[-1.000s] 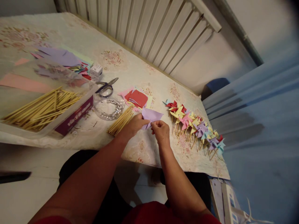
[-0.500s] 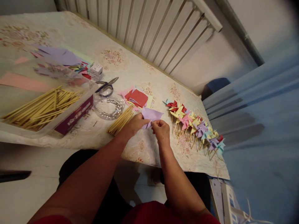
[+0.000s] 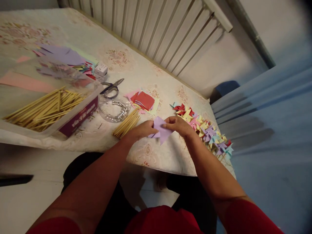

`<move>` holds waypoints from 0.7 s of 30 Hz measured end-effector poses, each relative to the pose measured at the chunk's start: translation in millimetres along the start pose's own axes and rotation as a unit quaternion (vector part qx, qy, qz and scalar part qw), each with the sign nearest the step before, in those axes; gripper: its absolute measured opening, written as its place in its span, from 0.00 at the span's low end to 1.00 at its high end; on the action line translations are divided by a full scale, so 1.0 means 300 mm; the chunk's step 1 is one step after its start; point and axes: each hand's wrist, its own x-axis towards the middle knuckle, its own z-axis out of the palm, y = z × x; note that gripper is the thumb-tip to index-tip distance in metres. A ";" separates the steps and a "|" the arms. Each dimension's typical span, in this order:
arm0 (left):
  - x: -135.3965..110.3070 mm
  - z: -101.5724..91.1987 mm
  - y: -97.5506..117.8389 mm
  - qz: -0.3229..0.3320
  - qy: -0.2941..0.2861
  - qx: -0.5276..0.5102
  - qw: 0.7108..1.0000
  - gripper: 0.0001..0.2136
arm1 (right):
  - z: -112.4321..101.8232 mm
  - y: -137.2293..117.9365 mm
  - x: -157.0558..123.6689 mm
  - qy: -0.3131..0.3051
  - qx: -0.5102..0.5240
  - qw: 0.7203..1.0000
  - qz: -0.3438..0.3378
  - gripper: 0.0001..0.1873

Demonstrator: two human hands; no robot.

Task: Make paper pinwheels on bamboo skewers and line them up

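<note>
A piece of purple paper [image 3: 162,134] with slit, pointed corners is held just above the table by both hands. My left hand [image 3: 146,129] pinches its left side, thumb on top. On the opposite side, my right hand [image 3: 177,124] grips the paper between thumb and fingers. Behind them lies a stack of coloured paper squares [image 3: 144,100], red on top. A bundle of wooden sticks [image 3: 126,123] rests by my left hand. Finished paper pinwheels [image 3: 195,123] on sticks stand in a row to the right, partly covered by my right forearm.
A clear plastic box [image 3: 80,115] of wooden sticks stands at the left. Scissors [image 3: 112,88] and a round clear container [image 3: 114,110] of small shiny pieces lie beside it. Purple paper sheets [image 3: 60,55] and small white boxes [image 3: 100,72] are behind.
The purple paper has been turned and now shows its pointed, cut corners. My right hand has moved from its near edge to its right side, and my right elbow has swung outward.
</note>
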 end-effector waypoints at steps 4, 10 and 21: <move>0.000 0.000 0.003 -0.018 0.004 0.042 0.999 0.09 | 0.038 0.014 0.015 -0.047 -0.022 0.997 0.049 0.12; -0.003 0.000 0.004 -0.019 -0.015 0.050 0.998 0.12 | 0.062 0.017 0.020 -0.037 -0.056 0.997 0.048 0.05; -0.003 -0.010 -0.006 -0.024 -0.017 -0.047 0.998 0.08 | 0.068 0.023 0.017 -0.038 -0.050 0.997 0.036 0.05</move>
